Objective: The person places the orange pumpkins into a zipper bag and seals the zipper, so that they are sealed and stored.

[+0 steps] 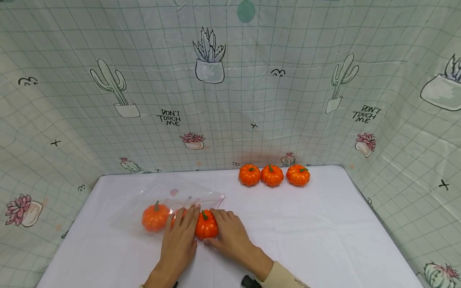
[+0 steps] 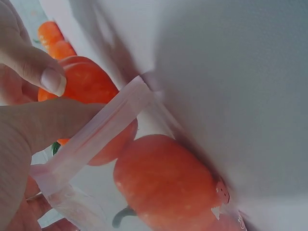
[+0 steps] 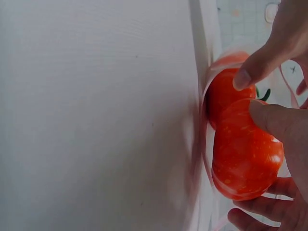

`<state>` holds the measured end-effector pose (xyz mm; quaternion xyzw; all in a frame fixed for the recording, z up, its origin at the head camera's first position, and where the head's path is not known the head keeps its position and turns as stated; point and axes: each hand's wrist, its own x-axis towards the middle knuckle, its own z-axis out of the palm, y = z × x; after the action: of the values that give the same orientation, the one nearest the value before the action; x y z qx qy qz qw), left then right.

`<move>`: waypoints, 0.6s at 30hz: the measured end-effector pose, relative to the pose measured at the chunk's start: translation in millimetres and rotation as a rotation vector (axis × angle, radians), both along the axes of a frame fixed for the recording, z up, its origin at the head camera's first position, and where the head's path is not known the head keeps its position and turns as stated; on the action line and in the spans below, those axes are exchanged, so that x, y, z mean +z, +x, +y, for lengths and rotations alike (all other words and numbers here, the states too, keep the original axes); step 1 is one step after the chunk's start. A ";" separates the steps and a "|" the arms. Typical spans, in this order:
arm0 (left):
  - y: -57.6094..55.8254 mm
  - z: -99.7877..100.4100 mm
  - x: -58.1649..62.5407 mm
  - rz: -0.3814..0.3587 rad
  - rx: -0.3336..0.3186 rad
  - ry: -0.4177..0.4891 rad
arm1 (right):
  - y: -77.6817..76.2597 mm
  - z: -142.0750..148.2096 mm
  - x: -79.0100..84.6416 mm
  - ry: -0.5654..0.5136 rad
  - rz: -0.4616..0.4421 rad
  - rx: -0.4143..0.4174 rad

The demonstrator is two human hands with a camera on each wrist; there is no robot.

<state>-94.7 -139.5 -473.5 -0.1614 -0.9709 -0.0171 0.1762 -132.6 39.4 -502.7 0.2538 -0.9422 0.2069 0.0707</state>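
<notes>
A clear zip bag (image 1: 129, 208) with a pink-edged mouth lies on the left of the table. Inside it sits an orange toy pumpkin (image 1: 153, 220); a second bagged pumpkin (image 3: 230, 96) is partly covered by my left hand (image 1: 180, 236). That hand holds the bag at its mouth, its thumb at the pink strip (image 2: 103, 127) in the left wrist view. My right hand (image 1: 232, 234) grips another pumpkin (image 1: 207, 226) between thumb and fingers, right at the mouth. In the right wrist view this pumpkin (image 3: 248, 149) touches the one behind it, the bag's edge beside it.
Three more orange pumpkins (image 1: 272, 175) stand in a row along the back edge of the white table (image 1: 306, 228). A grid-patterned curtain (image 1: 230, 100) with cactus drawings hangs behind and at both sides.
</notes>
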 end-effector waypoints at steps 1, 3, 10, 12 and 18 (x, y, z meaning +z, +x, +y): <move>-0.1 0.0 0.0 0.002 0.000 0.000 | -0.3 -1.0 0.2 -0.001 0.000 0.001; -0.3 0.0 -0.1 0.006 0.001 -0.004 | -0.8 -2.8 0.6 -0.001 -0.002 0.003; -0.4 1.0 0.4 0.012 0.009 -0.017 | -2.9 -7.6 0.7 0.001 -0.008 0.008; -0.1 1.7 0.6 0.002 0.016 -0.026 | -3.5 -9.1 0.7 0.001 -0.016 0.009; 0.5 2.3 -0.3 -0.020 0.023 -0.035 | -6.2 -14.4 0.0 -0.003 -0.031 0.020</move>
<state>-94.2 -137.2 -473.8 -0.1532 -0.9745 0.0001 0.1640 -138.9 25.0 -502.7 0.2598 -0.9404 0.2128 0.0542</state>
